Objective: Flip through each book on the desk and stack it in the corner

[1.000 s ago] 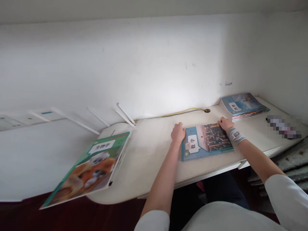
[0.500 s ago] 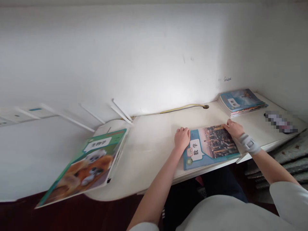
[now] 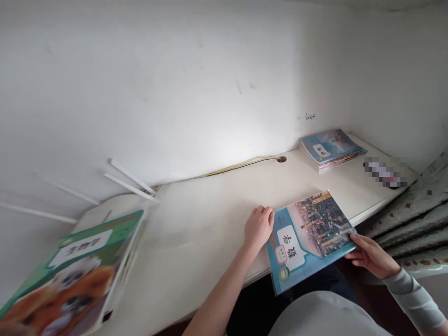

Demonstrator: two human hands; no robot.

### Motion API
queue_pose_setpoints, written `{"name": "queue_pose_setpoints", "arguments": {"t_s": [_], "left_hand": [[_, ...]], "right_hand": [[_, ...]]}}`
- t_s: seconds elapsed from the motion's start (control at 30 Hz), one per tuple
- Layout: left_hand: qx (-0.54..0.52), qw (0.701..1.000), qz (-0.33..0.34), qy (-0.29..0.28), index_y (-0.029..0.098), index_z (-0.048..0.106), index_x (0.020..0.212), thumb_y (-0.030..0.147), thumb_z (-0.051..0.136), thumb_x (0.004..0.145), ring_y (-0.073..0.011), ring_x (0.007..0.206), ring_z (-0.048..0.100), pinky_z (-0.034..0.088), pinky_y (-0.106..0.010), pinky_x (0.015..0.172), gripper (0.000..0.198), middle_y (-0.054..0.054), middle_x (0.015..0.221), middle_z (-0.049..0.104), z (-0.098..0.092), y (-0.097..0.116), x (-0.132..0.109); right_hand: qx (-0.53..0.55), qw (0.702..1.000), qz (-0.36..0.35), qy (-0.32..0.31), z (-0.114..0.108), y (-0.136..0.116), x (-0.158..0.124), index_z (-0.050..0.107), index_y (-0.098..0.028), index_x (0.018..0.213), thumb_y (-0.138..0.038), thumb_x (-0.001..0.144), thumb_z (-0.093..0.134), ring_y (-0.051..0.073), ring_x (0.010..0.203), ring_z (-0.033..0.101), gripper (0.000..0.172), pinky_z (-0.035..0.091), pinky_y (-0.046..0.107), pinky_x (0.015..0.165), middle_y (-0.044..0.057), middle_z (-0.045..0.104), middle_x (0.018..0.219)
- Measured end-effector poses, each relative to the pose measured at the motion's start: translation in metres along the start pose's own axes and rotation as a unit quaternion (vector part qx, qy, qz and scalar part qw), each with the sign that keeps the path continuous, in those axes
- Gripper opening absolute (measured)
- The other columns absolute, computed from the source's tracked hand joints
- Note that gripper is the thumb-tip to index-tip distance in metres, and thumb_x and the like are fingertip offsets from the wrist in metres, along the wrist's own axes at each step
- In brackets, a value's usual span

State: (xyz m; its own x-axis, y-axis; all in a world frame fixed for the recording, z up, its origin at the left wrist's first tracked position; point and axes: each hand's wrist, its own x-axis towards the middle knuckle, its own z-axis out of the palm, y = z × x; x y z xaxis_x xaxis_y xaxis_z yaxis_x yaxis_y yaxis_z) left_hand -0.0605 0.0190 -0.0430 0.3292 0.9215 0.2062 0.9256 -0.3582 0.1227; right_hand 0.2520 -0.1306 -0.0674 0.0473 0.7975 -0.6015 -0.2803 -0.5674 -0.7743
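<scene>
A blue textbook (image 3: 308, 240) with a city skyline on its cover and large Chinese characters lies turned sideways over the desk's front edge, its near part sticking out past it. At its upper left corner, my left hand (image 3: 259, 227) has its fingers curled against the book's edge; the fingertips are hidden. The lower right corner is pinched in my right hand (image 3: 373, 256), thumb on the cover and fingers beneath.
A green textbook with animals on its cover (image 3: 80, 275) rests by a white wire rack (image 3: 129, 177) at left. Farther back are a stack of books (image 3: 332, 147), a blurred-out dark object (image 3: 385, 173) and a cable hole (image 3: 281, 159). A patterned curtain (image 3: 413, 219) hangs at right.
The blue textbook has come nearer to me, past the desk's edge. My right hand has shifted from its far right corner to its near right corner. The view has swung right.
</scene>
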Motion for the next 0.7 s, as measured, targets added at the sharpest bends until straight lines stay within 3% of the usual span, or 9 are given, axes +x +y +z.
{"name": "queue_pose_setpoints", "arguments": {"t_s": [0.1,0.23,0.43,0.57,0.63,0.7], "left_hand": [[-0.062,0.998,0.016,-0.020,0.023,0.059,0.079,0.024,0.040,0.091,-0.0168,0.084,0.055,0.039,-0.026,0.068,0.023,-0.002,0.082,0.060,-0.003,-0.002,0.000],[-0.150,0.988,0.017,-0.044,0.023,0.059,0.076,0.027,0.040,0.090,-0.0137,0.077,0.058,0.041,-0.025,0.069,0.024,0.000,0.080,0.061,-0.002,-0.005,0.000],[-0.291,0.955,-0.046,0.018,0.024,0.056,0.104,0.037,0.033,0.092,-0.0165,0.096,0.061,0.047,-0.029,0.083,0.029,-0.005,0.105,0.065,0.011,-0.012,0.004],[-0.305,0.948,-0.087,0.010,0.021,0.054,0.108,0.038,0.036,0.090,-0.0179,0.092,0.064,0.048,-0.030,0.081,0.031,-0.007,0.103,0.066,0.012,-0.015,0.006],[-0.284,0.955,-0.087,-0.003,0.021,0.055,0.107,0.039,0.037,0.089,-0.0183,0.087,0.064,0.048,-0.031,0.078,0.031,-0.006,0.098,0.067,0.010,-0.013,0.006],[-0.270,0.959,-0.089,-0.003,0.022,0.055,0.107,0.040,0.036,0.089,-0.0181,0.084,0.064,0.048,-0.031,0.076,0.032,-0.004,0.092,0.068,0.008,-0.012,0.006]], "right_hand": [[0.023,0.999,0.027,-0.039,-0.005,-0.004,-0.002,0.052,-0.021,0.106,-0.034,0.075,0.069,0.018,0.072,0.070,0.037,0.056,0.021,0.053,0.004,0.072,0.082],[-0.003,0.999,-0.028,-0.025,-0.010,-0.025,-0.004,0.053,-0.025,0.113,-0.032,0.074,0.068,0.017,0.061,0.069,0.042,0.056,0.022,0.049,0.001,0.071,0.075],[-0.031,0.990,-0.137,-0.018,-0.026,-0.093,0.016,0.059,-0.022,0.103,-0.027,0.073,0.065,0.015,0.052,0.065,0.031,0.052,0.020,0.043,0.001,0.068,0.069],[-0.142,0.960,-0.224,0.089,-0.049,-0.173,0.055,0.061,-0.018,0.100,-0.019,0.082,0.052,0.013,0.053,0.065,0.020,0.047,0.018,0.044,0.006,0.071,0.080],[-0.286,0.900,-0.259,0.203,-0.058,-0.215,0.076,0.062,-0.012,0.102,-0.015,0.087,0.047,0.012,0.058,0.066,0.022,0.045,0.018,0.049,0.010,0.071,0.086],[-0.321,0.862,-0.281,0.273,-0.063,-0.251,0.095,0.062,-0.006,0.102,-0.012,0.090,0.043,0.010,0.062,0.066,0.024,0.043,0.018,0.052,0.013,0.070,0.089]]}}
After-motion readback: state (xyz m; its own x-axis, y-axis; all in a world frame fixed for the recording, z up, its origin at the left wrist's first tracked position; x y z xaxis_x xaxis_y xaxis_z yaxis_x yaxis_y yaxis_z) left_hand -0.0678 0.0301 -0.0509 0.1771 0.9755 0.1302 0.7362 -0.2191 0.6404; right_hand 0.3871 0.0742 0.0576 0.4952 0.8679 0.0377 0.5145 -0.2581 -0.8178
